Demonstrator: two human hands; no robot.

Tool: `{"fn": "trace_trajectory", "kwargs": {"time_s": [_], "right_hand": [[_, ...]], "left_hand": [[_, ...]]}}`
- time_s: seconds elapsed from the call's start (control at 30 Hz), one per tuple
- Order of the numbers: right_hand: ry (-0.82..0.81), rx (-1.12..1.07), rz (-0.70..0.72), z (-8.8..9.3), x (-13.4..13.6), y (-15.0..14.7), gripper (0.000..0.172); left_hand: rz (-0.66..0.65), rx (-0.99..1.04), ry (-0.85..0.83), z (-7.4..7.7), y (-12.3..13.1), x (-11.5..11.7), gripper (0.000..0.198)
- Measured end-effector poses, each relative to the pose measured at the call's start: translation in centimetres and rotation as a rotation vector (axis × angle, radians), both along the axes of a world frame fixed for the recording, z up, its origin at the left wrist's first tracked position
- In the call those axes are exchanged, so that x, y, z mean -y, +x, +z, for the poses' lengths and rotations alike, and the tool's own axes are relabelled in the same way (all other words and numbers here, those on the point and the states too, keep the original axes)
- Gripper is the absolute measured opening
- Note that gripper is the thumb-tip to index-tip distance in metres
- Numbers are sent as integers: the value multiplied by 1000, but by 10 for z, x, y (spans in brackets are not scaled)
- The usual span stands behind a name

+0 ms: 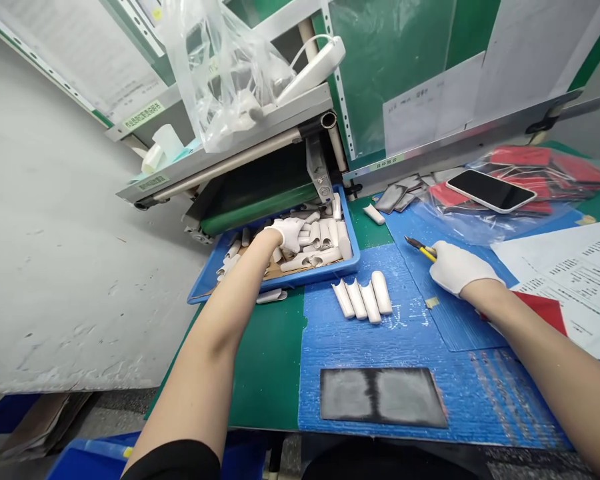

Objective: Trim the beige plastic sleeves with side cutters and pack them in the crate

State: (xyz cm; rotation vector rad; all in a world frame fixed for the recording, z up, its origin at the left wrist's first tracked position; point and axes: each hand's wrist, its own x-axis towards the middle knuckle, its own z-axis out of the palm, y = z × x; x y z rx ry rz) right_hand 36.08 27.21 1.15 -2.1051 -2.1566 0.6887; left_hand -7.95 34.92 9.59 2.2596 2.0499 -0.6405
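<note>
The gloved left hand (287, 235) reaches into a blue tray (310, 279) full of white rolled pieces (325, 233) (they look light and soft, easy to hold by the middle); I cannot tell if it grips one. The gloved right hand (460, 268) is closed around a yellow utility knife (420, 248). Four more rolls (363, 298) lie on a blue mat (460, 333).

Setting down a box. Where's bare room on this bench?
The green bench below the blue plastic tray, left of the blue foam mat, is free; so is the mat right of the white rolled pieces. Crowded: the tray and around the black phone on red bagged sheets.
</note>
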Motion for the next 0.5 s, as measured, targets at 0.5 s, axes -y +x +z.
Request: {"fn": "trace_trajectory", "kwargs": {"time_s": [0.5], "right_hand": [[218,-104,67,14,19,-3,42]], "left_hand": [[138,242,265,7,-2,45,75]]}}
